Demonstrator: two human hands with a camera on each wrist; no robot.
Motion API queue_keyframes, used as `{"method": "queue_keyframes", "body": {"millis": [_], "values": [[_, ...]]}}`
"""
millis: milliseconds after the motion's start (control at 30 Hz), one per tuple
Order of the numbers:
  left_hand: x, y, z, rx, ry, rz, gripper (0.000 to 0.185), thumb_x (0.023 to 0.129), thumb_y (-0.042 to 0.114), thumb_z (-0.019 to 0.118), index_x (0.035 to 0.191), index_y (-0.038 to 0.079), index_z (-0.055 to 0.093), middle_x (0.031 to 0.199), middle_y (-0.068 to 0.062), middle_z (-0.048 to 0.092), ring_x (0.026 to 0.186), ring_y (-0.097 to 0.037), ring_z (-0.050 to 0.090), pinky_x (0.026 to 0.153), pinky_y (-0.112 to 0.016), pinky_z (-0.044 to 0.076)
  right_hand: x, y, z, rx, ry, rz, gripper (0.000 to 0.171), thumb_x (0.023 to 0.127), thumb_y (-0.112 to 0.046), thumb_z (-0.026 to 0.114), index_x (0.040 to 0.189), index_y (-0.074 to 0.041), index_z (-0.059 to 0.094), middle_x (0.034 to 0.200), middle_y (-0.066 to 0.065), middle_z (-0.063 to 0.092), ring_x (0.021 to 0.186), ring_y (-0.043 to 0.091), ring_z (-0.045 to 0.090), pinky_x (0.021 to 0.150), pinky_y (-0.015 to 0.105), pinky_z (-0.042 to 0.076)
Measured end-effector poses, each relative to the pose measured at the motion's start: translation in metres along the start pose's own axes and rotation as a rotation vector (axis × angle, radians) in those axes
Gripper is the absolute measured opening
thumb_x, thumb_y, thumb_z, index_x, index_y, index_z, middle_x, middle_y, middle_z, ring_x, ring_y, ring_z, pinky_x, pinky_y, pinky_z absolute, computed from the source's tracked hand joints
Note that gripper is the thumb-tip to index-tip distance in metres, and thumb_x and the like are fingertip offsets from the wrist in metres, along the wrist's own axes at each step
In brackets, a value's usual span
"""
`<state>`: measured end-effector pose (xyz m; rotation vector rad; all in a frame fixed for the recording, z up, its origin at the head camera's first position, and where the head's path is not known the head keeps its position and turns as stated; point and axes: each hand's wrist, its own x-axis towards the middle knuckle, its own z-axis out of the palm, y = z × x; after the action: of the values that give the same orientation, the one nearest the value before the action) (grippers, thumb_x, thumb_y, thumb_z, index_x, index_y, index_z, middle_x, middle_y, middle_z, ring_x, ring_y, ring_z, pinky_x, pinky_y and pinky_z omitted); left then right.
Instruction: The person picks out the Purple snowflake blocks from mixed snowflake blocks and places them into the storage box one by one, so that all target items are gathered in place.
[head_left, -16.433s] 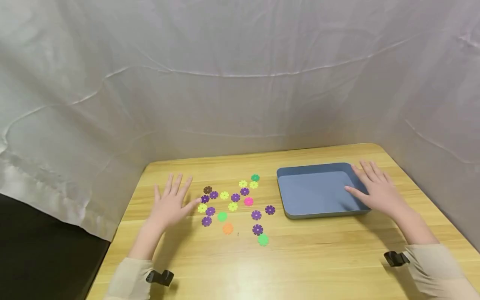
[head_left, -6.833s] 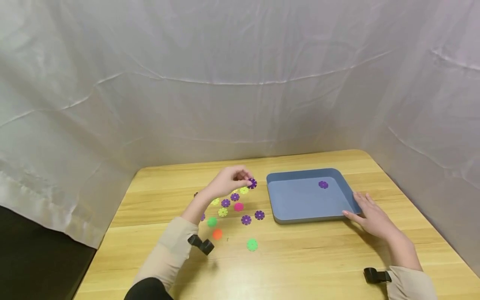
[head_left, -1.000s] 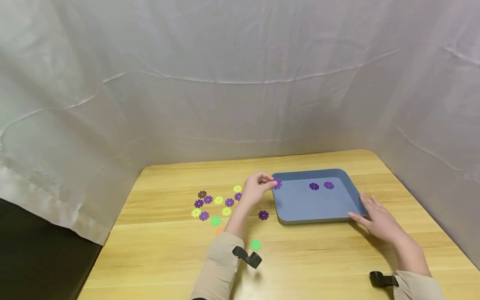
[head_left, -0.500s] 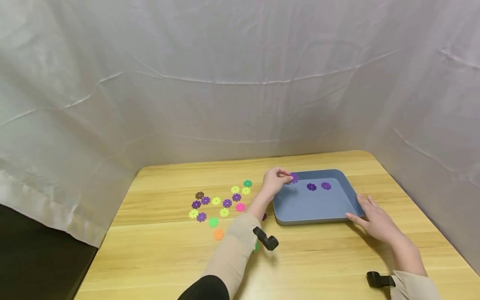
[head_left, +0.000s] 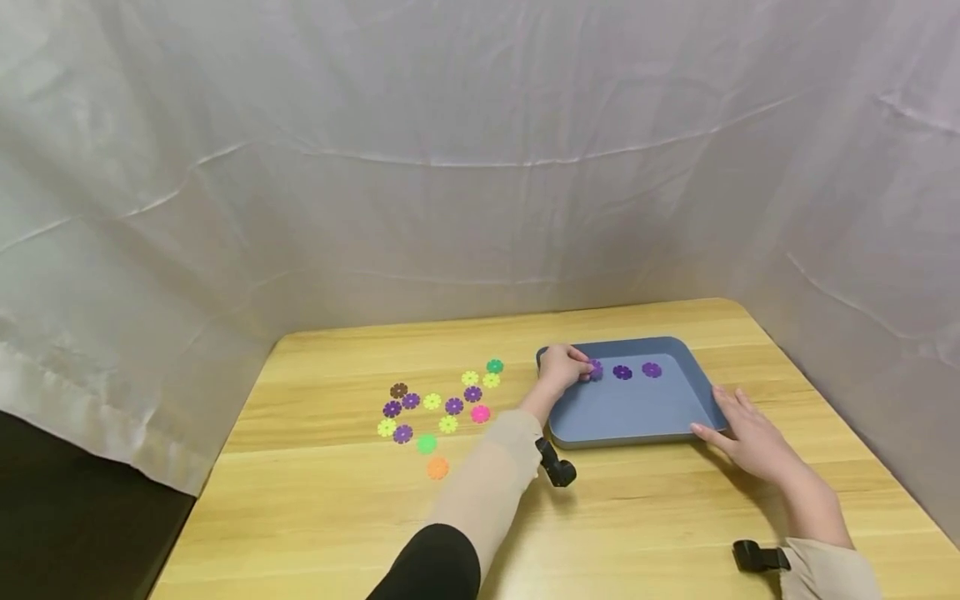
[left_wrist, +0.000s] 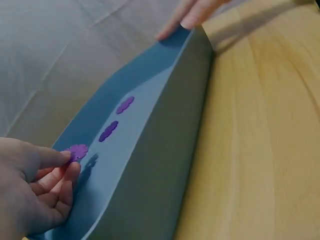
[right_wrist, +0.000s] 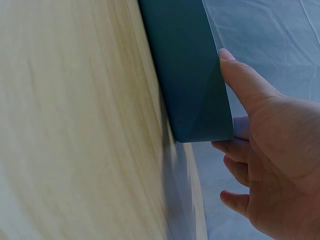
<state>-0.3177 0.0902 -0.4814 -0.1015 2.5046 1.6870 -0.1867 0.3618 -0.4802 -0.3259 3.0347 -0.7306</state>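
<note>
Left hand (head_left: pixel 564 367) pinching a purple flower-shaped plastic disc (head_left: pixel 596 369) low over the blue rectangular plastic tray (head_left: pixel 633 408), far-left corner; best releasing flat beside its neighbours. Right hand (head_left: pixel 752 437), fingers straight, bracing the tray's near-right corner.

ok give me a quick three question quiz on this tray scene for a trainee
1. True or false: the left hand pinches a purple flower disc over the blue tray.
2. How many purple discs already lie flat in the tray, apart from the one being held?
3. What does the right hand touch? A) the pink disc B) the tray's near right corner C) the curtain

Key:
1. True.
2. Two.
3. B; its fingers rest against the tray's corner.
</note>
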Motion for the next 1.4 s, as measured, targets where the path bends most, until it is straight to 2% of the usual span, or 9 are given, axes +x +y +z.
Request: {"method": "queue_keyframes", "body": {"millis": [100, 200, 367, 600, 767, 967, 1200, 1400], "values": [[-0.001, 0.0, 0.002, 0.148, 0.039, -0.004, 0.006, 0.08, 0.01, 0.08, 0.08, 0.007, 0.074, 0.071, -0.005, 0.073, 0.063, -0.014, 0.071, 0.053, -0.018, 0.047, 0.0, 0.0, 0.001, -0.001, 0.003, -0.004, 0.086, 0.097, -0.045, 0.055, 0.148, 0.014, 0.017, 0.151, 0.039, 0.02, 0.143, 0.056, 0.007, 0.11, 0.072, 0.014], [-0.003, 0.001, 0.002, 0.242, 0.066, 0.008, 0.008, 0.079, 0.014, 0.081, 0.077, 0.01, 0.074, 0.067, -0.001, 0.073, 0.056, -0.008, 0.065, 0.051, -0.018, 0.043, 0.0, 0.0, 0.002, -0.002, 0.007, -0.003, 0.086, 0.097, -0.045, 0.055, 0.148, 0.014, 0.017, 0.15, 0.039, 0.021, 0.143, 0.056, 0.008, 0.11, 0.071, 0.014], [-0.001, -0.002, 0.007, 0.3, 0.085, 0.02, 0.013, 0.077, 0.018, 0.083, 0.073, 0.013, 0.072, 0.063, 0.002, 0.071, 0.051, -0.006, 0.059, 0.051, -0.021, 0.041, 0.0, 0.002, 0.002, 0.002, 0.009, 0.003, 0.087, 0.097, -0.045, 0.055, 0.148, 0.013, 0.017, 0.151, 0.039, 0.021, 0.143, 0.055, 0.007, 0.11, 0.072, 0.014], [0.001, -0.008, 0.011, 0.384, 0.096, 0.062, 0.021, 0.073, 0.018, 0.086, 0.066, 0.013, 0.067, 0.068, 0.002, 0.07, 0.053, -0.007, 0.051, 0.049, -0.022, 0.039, -0.001, 0.003, 0.003, 0.0, 0.021, -0.008, 0.086, 0.096, -0.044, 0.057, 0.147, 0.014, 0.02, 0.15, 0.039, 0.023, 0.143, 0.056, 0.009, 0.109, 0.072, 0.015], [0.0, -0.007, 0.01, 0.37, 0.095, 0.067, 0.022, 0.076, 0.022, 0.084, 0.068, 0.013, 0.065, 0.067, 0.003, 0.068, 0.055, -0.008, 0.051, 0.05, -0.023, 0.04, -0.001, 0.003, 0.003, 0.01, 0.024, -0.007, 0.086, 0.096, -0.044, 0.057, 0.147, 0.015, 0.02, 0.15, 0.039, 0.023, 0.142, 0.056, 0.008, 0.11, 0.071, 0.015], [-0.007, -0.002, 0.004, 0.308, 0.076, 0.092, 0.019, 0.078, 0.028, 0.082, 0.079, 0.016, 0.068, 0.072, 0.004, 0.069, 0.06, -0.008, 0.056, 0.055, -0.023, 0.043, -0.002, 0.002, 0.003, 0.015, 0.02, -0.002, 0.086, 0.096, -0.044, 0.056, 0.147, 0.015, 0.019, 0.15, 0.039, 0.022, 0.143, 0.056, 0.007, 0.11, 0.072, 0.014], [-0.018, 0.006, -0.014, 0.15, 0.001, 0.236, 0.018, 0.08, 0.021, 0.08, 0.092, 0.01, 0.07, 0.081, -0.001, 0.07, 0.065, -0.005, 0.057, 0.058, -0.017, 0.046, -0.001, 0.003, 0.003, 0.021, 0.009, 0.001, 0.087, 0.097, -0.044, 0.056, 0.148, 0.014, 0.017, 0.151, 0.039, 0.02, 0.143, 0.056, 0.006, 0.11, 0.072, 0.013], [-0.034, 0.014, -0.039, 0.059, -0.058, 0.307, 0.025, 0.081, 0.021, 0.08, 0.1, 0.009, 0.07, 0.093, -0.003, 0.071, 0.077, -0.006, 0.06, 0.065, -0.017, 0.05, 0.0, 0.004, 0.003, 0.024, 0.015, -0.012, 0.087, 0.097, -0.043, 0.056, 0.148, 0.014, 0.017, 0.151, 0.039, 0.021, 0.143, 0.056, 0.006, 0.11, 0.072, 0.013]]}}
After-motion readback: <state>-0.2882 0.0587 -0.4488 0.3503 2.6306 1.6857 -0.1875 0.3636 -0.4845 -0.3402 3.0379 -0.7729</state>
